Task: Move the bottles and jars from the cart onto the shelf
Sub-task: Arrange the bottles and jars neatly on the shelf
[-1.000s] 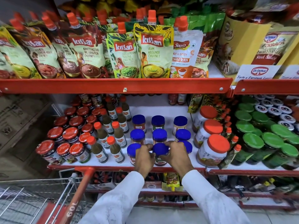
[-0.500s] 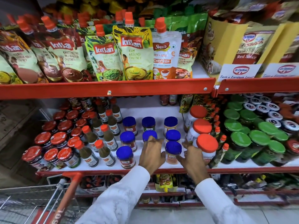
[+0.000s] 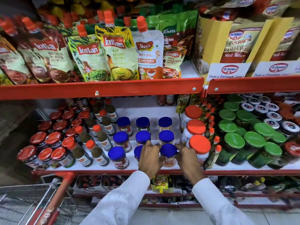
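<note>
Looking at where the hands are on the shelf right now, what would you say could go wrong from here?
1. The blue-lidded jar between the left hand and right hand stands at the shelf's front edge; a nudge might tip it off.
2. The right hand is against the orange-lidded jar, which it could knock into the small bottles beside it.
3. The left hand hides another blue-lidded jar, easily bumped.
</note>
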